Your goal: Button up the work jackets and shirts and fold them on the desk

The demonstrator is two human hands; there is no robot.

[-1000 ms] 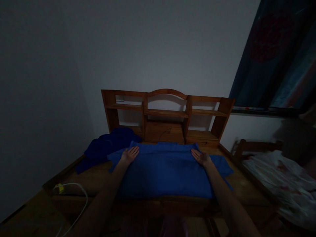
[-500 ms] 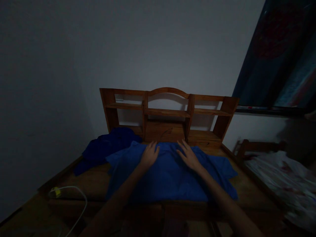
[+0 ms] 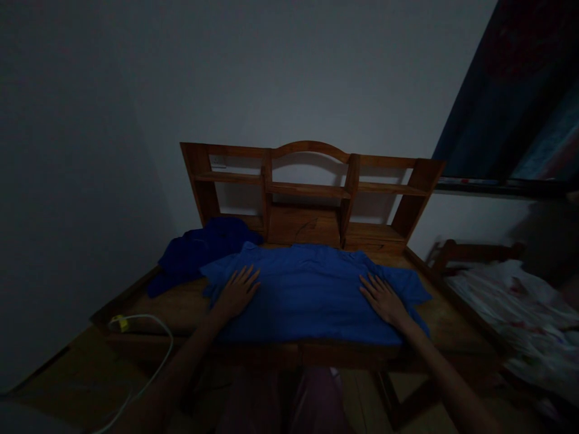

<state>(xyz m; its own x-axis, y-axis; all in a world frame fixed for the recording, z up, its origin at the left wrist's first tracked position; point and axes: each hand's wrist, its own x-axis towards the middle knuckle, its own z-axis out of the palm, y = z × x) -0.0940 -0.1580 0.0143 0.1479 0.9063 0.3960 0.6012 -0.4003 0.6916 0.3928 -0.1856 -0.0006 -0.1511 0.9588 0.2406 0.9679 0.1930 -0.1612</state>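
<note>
A blue short-sleeved shirt (image 3: 307,295) lies spread across the wooden desk, its sleeves out to both sides and its lower edge at the desk's front. My left hand (image 3: 237,293) rests flat on the shirt's left part, fingers spread. On the right part lies my right hand (image 3: 384,299), also flat with its fingers apart. Neither hand grips the cloth. Behind and left of the shirt, a darker blue garment (image 3: 199,250) sits in a crumpled heap.
A wooden shelf unit (image 3: 307,190) stands at the back of the desk (image 3: 181,310) against the wall. At the front left corner lies a white cable (image 3: 154,317) with a yellow tag (image 3: 121,323). White plastic bags (image 3: 520,301) are on the right, beyond the desk.
My hands have moved apart and outward, from near the shirt's upper middle to its left and right parts. The cloth looks flatter, and the view has tilted down a little.
</note>
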